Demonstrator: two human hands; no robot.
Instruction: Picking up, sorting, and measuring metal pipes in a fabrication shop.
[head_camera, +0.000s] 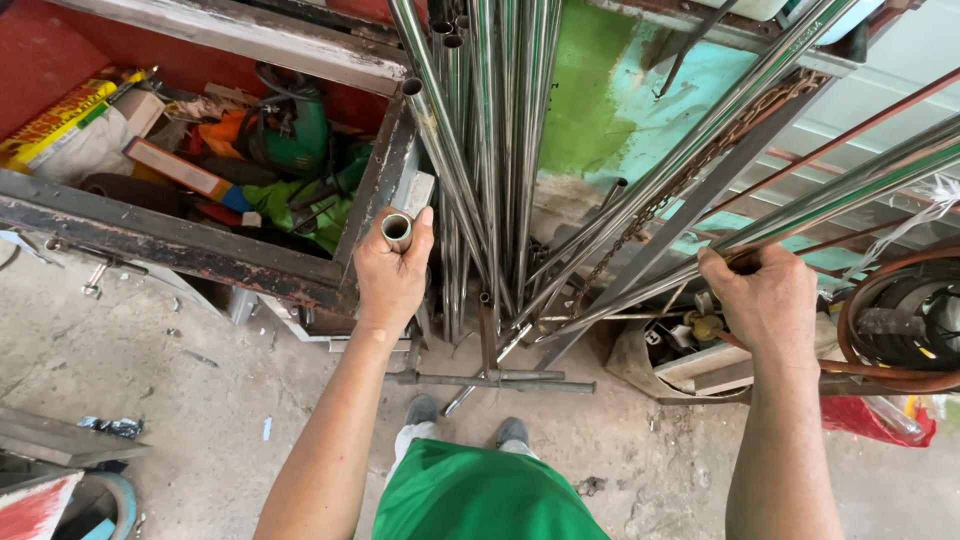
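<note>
Steel tube (397, 231), short, open end up, clamped in left hand (392, 268), fingers wrapped round it, at 10 o'clock of frame centre. Right hand (768, 300), at 3 o'clock, fingers closed over slanting steel rods (700, 175). Upright pipe bundle (490, 150) at 12 o'clock (between hands). Rusty metal frame (170, 240) at 9 o'clock, holding clutter.

Lying in a rusty rack (180, 240): green drill (295, 135), boxes (55, 120); coiled hose (890, 320) resting right, chain (690, 165) hanging.
</note>
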